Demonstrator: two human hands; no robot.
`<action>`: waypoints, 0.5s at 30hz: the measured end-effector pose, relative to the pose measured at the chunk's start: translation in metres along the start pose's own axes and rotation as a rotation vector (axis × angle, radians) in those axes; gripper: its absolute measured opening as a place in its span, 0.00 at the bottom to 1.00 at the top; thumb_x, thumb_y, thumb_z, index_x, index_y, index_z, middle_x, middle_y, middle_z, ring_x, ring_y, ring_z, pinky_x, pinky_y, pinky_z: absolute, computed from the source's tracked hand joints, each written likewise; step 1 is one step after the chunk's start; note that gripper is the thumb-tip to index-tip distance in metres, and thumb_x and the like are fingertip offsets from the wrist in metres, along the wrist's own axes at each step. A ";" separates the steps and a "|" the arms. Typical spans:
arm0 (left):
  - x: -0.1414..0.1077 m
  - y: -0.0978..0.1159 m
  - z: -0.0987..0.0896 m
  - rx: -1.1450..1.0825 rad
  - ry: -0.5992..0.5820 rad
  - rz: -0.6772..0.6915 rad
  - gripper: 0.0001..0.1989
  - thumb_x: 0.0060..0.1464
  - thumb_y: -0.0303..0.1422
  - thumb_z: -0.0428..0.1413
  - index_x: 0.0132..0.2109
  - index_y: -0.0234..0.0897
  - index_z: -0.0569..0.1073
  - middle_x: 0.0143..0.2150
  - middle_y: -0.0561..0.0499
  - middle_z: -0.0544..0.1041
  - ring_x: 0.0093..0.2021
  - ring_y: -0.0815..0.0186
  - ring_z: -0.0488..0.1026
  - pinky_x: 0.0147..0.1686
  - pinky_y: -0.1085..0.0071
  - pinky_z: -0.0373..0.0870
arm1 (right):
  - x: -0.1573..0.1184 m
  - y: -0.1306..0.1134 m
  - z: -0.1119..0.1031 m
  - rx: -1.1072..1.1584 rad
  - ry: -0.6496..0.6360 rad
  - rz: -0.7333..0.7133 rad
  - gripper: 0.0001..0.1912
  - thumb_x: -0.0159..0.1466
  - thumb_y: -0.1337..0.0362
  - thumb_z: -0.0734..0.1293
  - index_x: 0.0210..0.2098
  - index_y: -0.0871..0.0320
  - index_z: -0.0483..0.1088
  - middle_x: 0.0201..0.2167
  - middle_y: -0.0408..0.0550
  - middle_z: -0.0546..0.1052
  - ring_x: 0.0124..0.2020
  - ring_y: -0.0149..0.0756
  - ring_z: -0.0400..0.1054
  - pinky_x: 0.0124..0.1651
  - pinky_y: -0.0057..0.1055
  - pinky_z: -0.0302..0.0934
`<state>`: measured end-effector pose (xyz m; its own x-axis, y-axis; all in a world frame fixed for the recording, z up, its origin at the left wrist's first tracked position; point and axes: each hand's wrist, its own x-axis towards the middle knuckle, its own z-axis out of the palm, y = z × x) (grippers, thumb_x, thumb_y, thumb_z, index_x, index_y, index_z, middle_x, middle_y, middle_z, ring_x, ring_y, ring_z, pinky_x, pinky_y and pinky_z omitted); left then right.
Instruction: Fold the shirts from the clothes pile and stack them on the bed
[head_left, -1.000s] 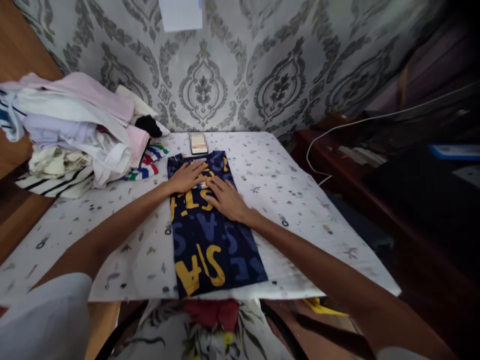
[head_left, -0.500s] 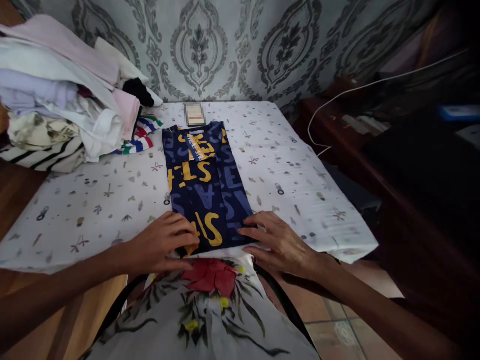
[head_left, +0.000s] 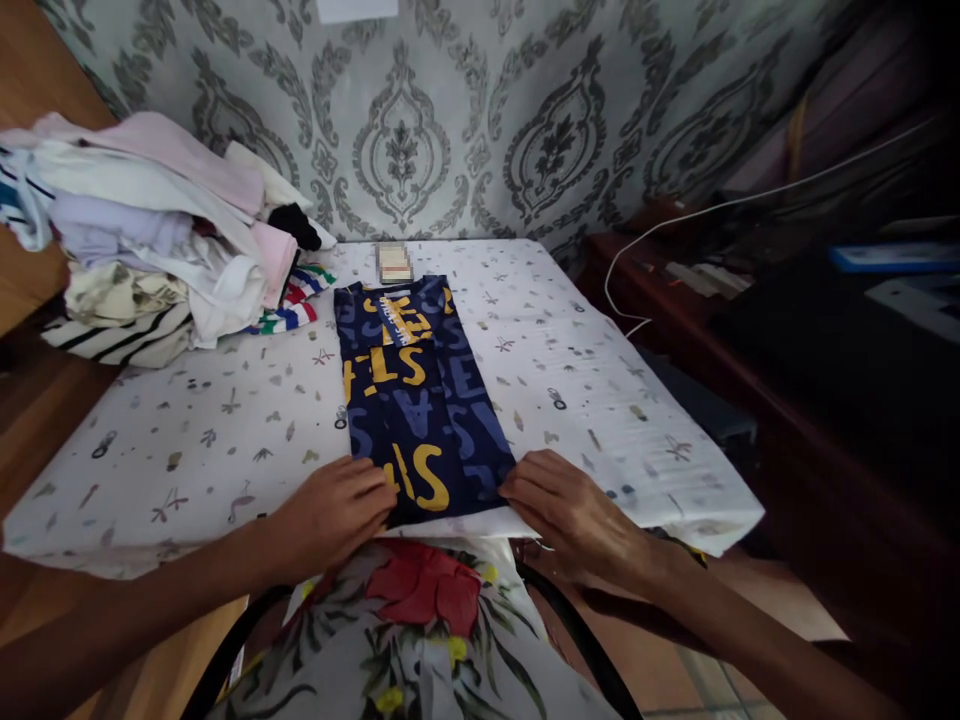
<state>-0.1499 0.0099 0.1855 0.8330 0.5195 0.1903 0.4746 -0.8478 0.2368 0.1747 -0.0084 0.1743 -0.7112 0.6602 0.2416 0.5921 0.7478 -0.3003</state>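
Note:
A navy T-shirt (head_left: 420,400) with yellow and blue lettering lies folded into a long narrow rectangle, its neckline toward the wall. At its near left corner, my left hand (head_left: 341,505) is closed on the hem, the fingers pressed together. My right hand (head_left: 559,500) pinches the near right corner, with the thumb mostly hidden below the fabric. The near end of the shirt lies along the front edge of the table.
The table has a white patterned cover (head_left: 247,430). A heap of clothes (head_left: 172,240) stands at the back left. A small pale card (head_left: 394,262) lies behind the shirt. To the right is dark red furniture (head_left: 675,340) with a white cable (head_left: 645,230).
My fingers have gone from loosely spread to closed on the shirt's two near corners. The view has tilted up slightly, so everything sits lower.

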 end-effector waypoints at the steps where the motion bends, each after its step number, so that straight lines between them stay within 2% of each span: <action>1: -0.001 0.000 -0.003 -0.017 -0.016 -0.009 0.13 0.67 0.29 0.45 0.37 0.42 0.72 0.33 0.48 0.76 0.34 0.62 0.70 0.34 0.66 0.67 | -0.001 0.001 0.000 -0.010 -0.013 0.008 0.12 0.69 0.71 0.57 0.38 0.58 0.72 0.34 0.51 0.76 0.36 0.40 0.66 0.39 0.38 0.62; 6: -0.015 -0.002 -0.017 -0.091 -0.131 -0.049 0.12 0.66 0.29 0.45 0.36 0.43 0.71 0.32 0.51 0.76 0.32 0.63 0.72 0.34 0.66 0.68 | -0.007 -0.001 -0.005 -0.029 -0.031 0.033 0.10 0.66 0.73 0.60 0.35 0.59 0.72 0.32 0.52 0.75 0.35 0.40 0.66 0.38 0.39 0.62; 10: -0.019 -0.007 -0.023 -0.174 -0.112 -0.090 0.07 0.65 0.34 0.51 0.47 0.44 0.73 0.36 0.51 0.79 0.36 0.63 0.75 0.38 0.67 0.71 | -0.003 -0.004 -0.017 0.043 -0.008 0.050 0.09 0.68 0.68 0.61 0.38 0.58 0.74 0.33 0.50 0.76 0.36 0.40 0.69 0.40 0.39 0.65; 13: -0.010 -0.014 -0.024 -0.160 0.007 -0.182 0.14 0.68 0.37 0.47 0.57 0.45 0.71 0.44 0.49 0.80 0.44 0.64 0.76 0.43 0.69 0.73 | 0.008 -0.001 -0.018 0.075 0.083 0.092 0.13 0.71 0.64 0.60 0.49 0.56 0.74 0.44 0.52 0.78 0.45 0.40 0.72 0.48 0.40 0.68; 15: -0.002 -0.019 -0.016 -0.029 0.080 -0.237 0.19 0.69 0.38 0.45 0.63 0.43 0.66 0.58 0.45 0.76 0.57 0.60 0.72 0.55 0.64 0.70 | 0.018 0.004 -0.006 -0.023 0.155 0.092 0.18 0.72 0.61 0.59 0.59 0.57 0.69 0.57 0.57 0.74 0.58 0.44 0.68 0.58 0.45 0.66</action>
<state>-0.1650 0.0272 0.1961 0.6738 0.7111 0.2006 0.6446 -0.6985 0.3108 0.1665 0.0068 0.1832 -0.5879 0.7273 0.3542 0.6617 0.6842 -0.3067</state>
